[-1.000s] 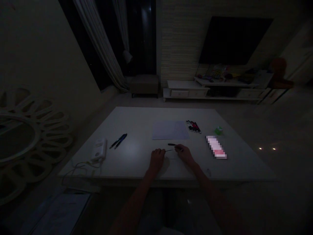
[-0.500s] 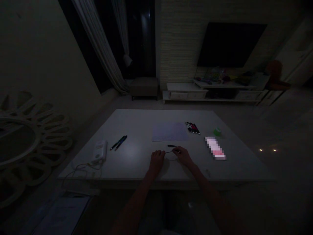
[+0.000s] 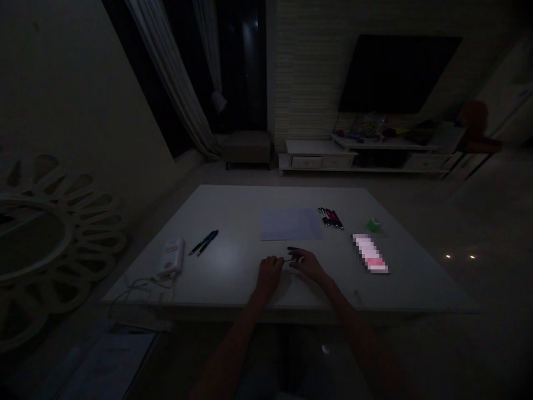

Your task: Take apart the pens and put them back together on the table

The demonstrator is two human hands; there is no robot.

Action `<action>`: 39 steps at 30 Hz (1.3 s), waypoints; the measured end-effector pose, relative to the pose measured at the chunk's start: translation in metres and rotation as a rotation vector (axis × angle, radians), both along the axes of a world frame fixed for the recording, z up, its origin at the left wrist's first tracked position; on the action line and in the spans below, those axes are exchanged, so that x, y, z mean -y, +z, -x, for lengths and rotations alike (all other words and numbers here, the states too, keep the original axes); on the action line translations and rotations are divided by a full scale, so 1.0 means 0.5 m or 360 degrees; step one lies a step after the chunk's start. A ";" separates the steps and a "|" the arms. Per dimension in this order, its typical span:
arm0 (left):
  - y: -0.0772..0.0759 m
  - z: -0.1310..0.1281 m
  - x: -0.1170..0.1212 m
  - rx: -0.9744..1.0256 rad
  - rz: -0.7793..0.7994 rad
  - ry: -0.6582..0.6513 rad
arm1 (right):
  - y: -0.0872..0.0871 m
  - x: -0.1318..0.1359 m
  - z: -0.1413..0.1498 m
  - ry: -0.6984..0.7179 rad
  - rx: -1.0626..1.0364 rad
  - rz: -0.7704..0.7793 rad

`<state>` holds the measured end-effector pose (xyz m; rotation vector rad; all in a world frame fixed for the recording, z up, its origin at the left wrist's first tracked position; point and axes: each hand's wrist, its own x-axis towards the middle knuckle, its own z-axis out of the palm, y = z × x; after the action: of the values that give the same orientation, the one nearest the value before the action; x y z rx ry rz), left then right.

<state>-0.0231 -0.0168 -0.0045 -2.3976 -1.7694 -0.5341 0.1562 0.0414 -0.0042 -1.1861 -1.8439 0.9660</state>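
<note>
left hand (image 3: 270, 276) is curled with the fingers closed, can't tell if it's really gripping anything. right hand (image 3: 306, 265) has its fingers pinched on a thin dark stick (image 3: 288, 259), which runs across the small gap toward the left fingers. a short black piece (image 3: 293, 249) lies just past the right fingertips. the front table edge (image 3: 208, 303) is behind the fingers, with open table beyond it. a sheet of paper (image 3: 291, 224) is ahead, two pens (image 3: 204, 243) and a white charger (image 3: 172, 256) are well left, and a bundle of markers (image 3: 331, 218), green tape (image 3: 373, 225) and a blurred pink thing (image 3: 370, 253) are right.
</note>
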 end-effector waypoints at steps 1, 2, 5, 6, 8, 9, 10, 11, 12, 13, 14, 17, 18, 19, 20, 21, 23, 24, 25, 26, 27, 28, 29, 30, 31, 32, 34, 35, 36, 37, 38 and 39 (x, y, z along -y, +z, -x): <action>0.000 0.000 0.000 -0.0008 0.0012 0.0012 | -0.005 -0.009 -0.011 -0.0100 0.0046 -0.0049; 0.001 0.000 0.000 -0.0014 0.0024 0.0024 | -0.011 -0.020 -0.020 -0.0217 0.0105 -0.0110; 0.002 -0.001 0.000 -0.0018 0.0049 0.0054 | -0.022 -0.049 -0.032 -0.0439 0.0312 -0.0262; 0.002 -0.001 0.000 -0.0019 0.0050 0.0057 | -0.023 -0.057 -0.031 -0.0457 0.0366 -0.0290; 0.002 -0.001 0.001 -0.0023 0.0048 0.0061 | -0.021 -0.066 -0.026 -0.0452 0.0417 -0.0315; 0.001 -0.002 0.001 -0.0024 0.0043 0.0068 | -0.019 -0.066 -0.026 -0.0436 0.0404 -0.0308; 0.000 -0.002 0.001 -0.0024 0.0035 0.0074 | -0.015 -0.063 -0.028 -0.0404 0.0366 -0.0282; -0.002 -0.002 0.001 -0.0022 0.0024 0.0078 | -0.012 -0.057 -0.032 -0.0362 0.0308 -0.0242; -0.004 -0.001 0.000 -0.0020 0.0012 0.0081 | -0.008 -0.049 -0.040 -0.0318 0.0247 -0.0194; -0.006 -0.001 -0.001 -0.0015 0.0000 0.0080 | -0.005 -0.039 -0.049 -0.0285 0.0196 -0.0149; -0.007 -0.001 -0.002 -0.0010 -0.0009 0.0078 | -0.002 -0.028 -0.059 -0.0268 0.0159 -0.0114; -0.008 0.000 -0.004 0.0002 -0.0012 0.0065 | 0.006 0.003 -0.085 -0.0289 0.0133 -0.0093; -0.007 0.000 -0.004 0.0006 -0.0009 0.0060 | 0.009 0.011 -0.089 -0.0295 0.0131 -0.0093; -0.005 0.000 -0.004 0.0008 -0.0007 0.0057 | 0.012 0.017 -0.090 -0.0294 0.0125 -0.0092; -0.003 0.000 -0.003 0.0007 -0.0006 0.0057 | 0.015 0.021 -0.089 -0.0286 0.0118 -0.0091; 0.000 0.000 -0.001 0.0003 -0.0006 0.0053 | 0.018 0.023 -0.086 -0.0271 0.0111 -0.0094; 0.004 -0.001 0.001 -0.0011 -0.0003 0.0045 | 0.023 0.024 -0.077 -0.0234 0.0100 -0.0115; 0.005 -0.001 0.002 -0.0019 0.0002 0.0044 | 0.025 0.024 -0.072 -0.0219 0.0098 -0.0128; 0.005 -0.001 0.002 -0.0025 0.0007 0.0047 | 0.026 0.023 -0.068 -0.0205 0.0099 -0.0138; 0.005 -0.001 0.002 -0.0030 0.0013 0.0051 | 0.028 0.023 -0.064 -0.0194 0.0103 -0.0145; 0.004 -0.001 0.001 -0.0031 0.0016 0.0053 | 0.029 0.022 -0.061 -0.0181 0.0109 -0.0148; 0.002 -0.001 0.000 -0.0030 0.0016 0.0049 | 0.030 0.023 -0.057 -0.0160 0.0116 -0.0149; 0.000 0.000 -0.001 -0.0025 0.0014 0.0035 | 0.032 0.023 -0.053 -0.0136 0.0123 -0.0152; -0.003 0.000 -0.003 -0.0014 0.0010 0.0012 | 0.033 0.025 -0.049 -0.0111 0.0128 -0.0156; -0.006 0.000 -0.004 0.0003 0.0004 -0.0019 | 0.035 0.027 -0.043 -0.0087 0.0134 -0.0160; -0.009 0.001 -0.005 0.0024 -0.0006 -0.0048 | 0.038 0.029 -0.037 -0.0074 0.0137 -0.0164; -0.012 0.002 -0.006 0.0075 -0.0033 -0.0065 | 0.043 0.035 -0.023 -0.0074 0.0138 -0.0165; -0.013 0.003 -0.006 0.0098 -0.0045 -0.0058 | 0.045 0.038 -0.017 -0.0080 0.0135 -0.0156; -0.012 0.003 -0.006 0.0116 -0.0051 -0.0046 | 0.046 0.040 -0.011 -0.0086 0.0129 -0.0140; -0.011 0.003 -0.005 0.0131 -0.0050 -0.0033 | 0.046 0.042 -0.008 -0.0092 0.0118 -0.0121; -0.009 0.003 -0.004 0.0141 -0.0041 -0.0024 | 0.045 0.043 -0.005 -0.0092 0.0108 -0.0103; -0.007 0.002 -0.003 0.0147 -0.0029 -0.0029 | 0.044 0.044 -0.004 -0.0090 0.0098 -0.0087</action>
<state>-0.0243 -0.0151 -0.0080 -2.4159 -1.7721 -0.6705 0.1584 0.0193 0.0177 -1.2404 -1.8629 0.8510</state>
